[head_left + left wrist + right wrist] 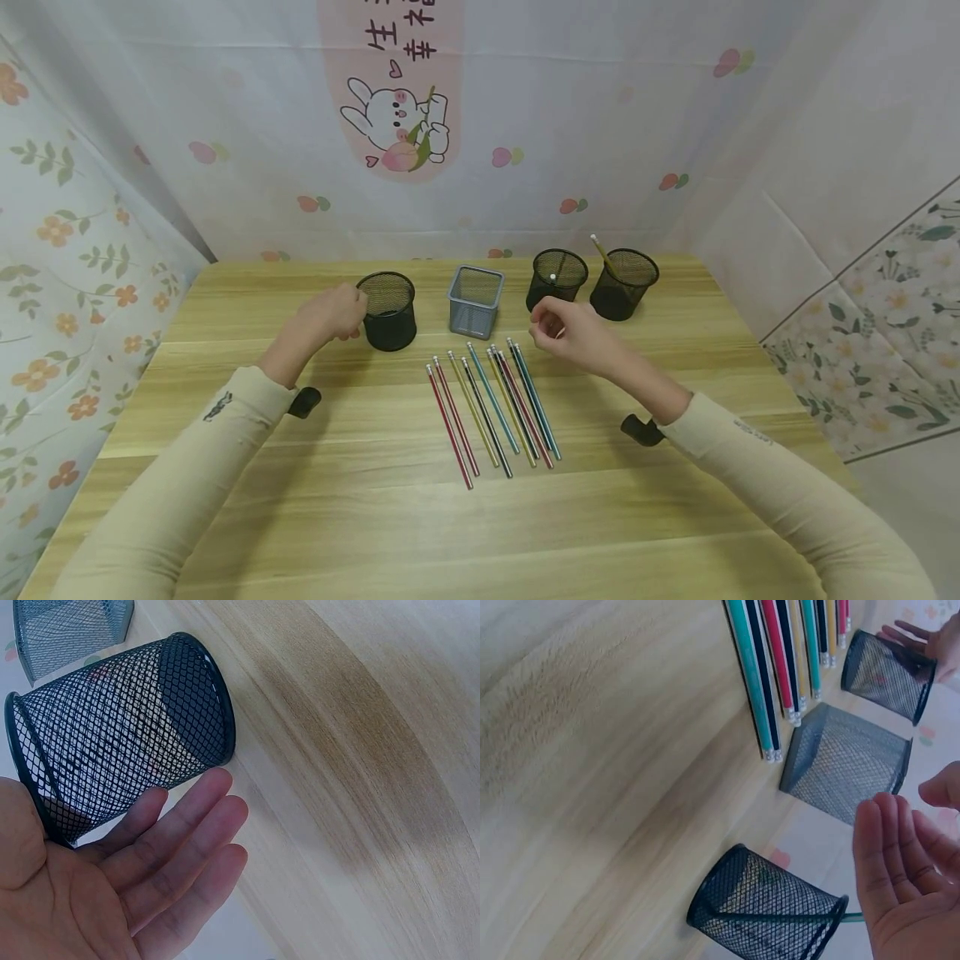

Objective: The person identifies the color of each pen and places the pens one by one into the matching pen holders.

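My left hand (333, 312) is at the left side of a round black mesh cup (392, 331). In the left wrist view its fingers (187, 855) lie loosely extended alongside the mesh wall, with the thumb base overlapping the rim. My right hand (573, 333) hovers in front of a second black mesh cup (555, 293), holding nothing. Its fingers (896, 851) are nearly straight and the thumb stands apart from them. A green pencil (851, 917) leans inside that second cup, its white eraser end up. Several striped pencils (491, 412) lie side by side on the table, erasers toward the cups.
Between the two black cups stands a square grey mesh holder (475, 312). At the far right, another black mesh cup (618, 300) holds a yellow pencil (604, 256). A printed curtain (525, 100) hangs along the back edge of the wooden table (360, 517).
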`<state>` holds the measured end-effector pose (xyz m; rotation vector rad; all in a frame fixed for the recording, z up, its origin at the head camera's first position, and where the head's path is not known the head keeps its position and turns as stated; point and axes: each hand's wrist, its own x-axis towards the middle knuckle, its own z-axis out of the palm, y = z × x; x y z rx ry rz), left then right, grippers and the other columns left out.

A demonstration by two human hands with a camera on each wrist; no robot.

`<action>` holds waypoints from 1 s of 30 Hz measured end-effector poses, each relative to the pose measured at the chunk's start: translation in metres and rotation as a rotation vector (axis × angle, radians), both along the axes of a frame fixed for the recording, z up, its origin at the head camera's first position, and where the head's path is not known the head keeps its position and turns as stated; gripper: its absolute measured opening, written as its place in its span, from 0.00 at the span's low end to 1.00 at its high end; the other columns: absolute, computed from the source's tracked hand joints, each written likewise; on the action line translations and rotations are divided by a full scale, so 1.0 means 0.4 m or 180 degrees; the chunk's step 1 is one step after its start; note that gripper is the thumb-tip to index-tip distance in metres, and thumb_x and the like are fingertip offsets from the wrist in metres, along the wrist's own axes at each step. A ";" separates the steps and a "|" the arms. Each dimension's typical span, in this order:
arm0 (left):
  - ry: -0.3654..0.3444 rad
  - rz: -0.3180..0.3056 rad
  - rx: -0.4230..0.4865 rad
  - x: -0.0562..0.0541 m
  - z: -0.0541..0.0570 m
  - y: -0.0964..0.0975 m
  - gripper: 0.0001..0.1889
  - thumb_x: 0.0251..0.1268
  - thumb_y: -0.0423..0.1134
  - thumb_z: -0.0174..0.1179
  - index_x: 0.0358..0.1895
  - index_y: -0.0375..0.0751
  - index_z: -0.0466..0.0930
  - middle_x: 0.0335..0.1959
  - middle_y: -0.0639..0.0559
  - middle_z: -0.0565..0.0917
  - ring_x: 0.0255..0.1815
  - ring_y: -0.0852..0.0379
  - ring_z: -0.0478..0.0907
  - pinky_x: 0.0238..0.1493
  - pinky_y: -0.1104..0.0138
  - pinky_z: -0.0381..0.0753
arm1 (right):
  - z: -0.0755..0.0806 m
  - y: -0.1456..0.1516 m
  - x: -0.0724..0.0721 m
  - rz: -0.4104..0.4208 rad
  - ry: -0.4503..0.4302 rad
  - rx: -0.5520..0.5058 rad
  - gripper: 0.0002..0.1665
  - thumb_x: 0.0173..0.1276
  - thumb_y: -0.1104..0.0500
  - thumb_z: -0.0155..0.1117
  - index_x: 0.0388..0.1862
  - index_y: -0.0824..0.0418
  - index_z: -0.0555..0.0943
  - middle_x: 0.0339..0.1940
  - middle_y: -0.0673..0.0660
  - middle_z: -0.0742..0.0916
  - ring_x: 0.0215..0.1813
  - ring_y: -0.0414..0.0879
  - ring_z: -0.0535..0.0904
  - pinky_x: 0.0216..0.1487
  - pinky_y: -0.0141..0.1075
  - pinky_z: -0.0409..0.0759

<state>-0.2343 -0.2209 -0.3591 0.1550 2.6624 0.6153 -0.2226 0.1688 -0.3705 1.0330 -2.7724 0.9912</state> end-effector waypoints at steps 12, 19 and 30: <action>0.0031 0.0025 -0.0027 0.001 -0.001 0.001 0.24 0.84 0.39 0.29 0.52 0.28 0.76 0.34 0.39 0.83 0.28 0.47 0.75 0.29 0.60 0.70 | -0.032 -0.018 0.006 -0.0189 -0.0316 0.0346 0.04 0.66 0.66 0.67 0.37 0.63 0.80 0.29 0.50 0.85 0.30 0.43 0.82 0.34 0.39 0.78; 0.0049 -0.0233 -0.0108 -0.005 -0.001 0.001 0.20 0.83 0.32 0.32 0.58 0.23 0.72 0.32 0.41 0.81 0.31 0.49 0.76 0.32 0.61 0.71 | -0.055 -0.021 0.002 -0.0255 -0.0671 0.0421 0.02 0.64 0.68 0.67 0.32 0.65 0.81 0.25 0.52 0.84 0.27 0.44 0.78 0.31 0.37 0.75; -0.0034 -0.0062 -0.0068 -0.004 0.002 0.001 0.23 0.84 0.38 0.28 0.56 0.27 0.73 0.32 0.41 0.82 0.29 0.48 0.75 0.31 0.60 0.70 | -0.075 -0.039 0.004 -0.0348 -0.1408 0.0277 0.08 0.69 0.70 0.65 0.28 0.69 0.81 0.21 0.59 0.86 0.23 0.54 0.86 0.25 0.38 0.83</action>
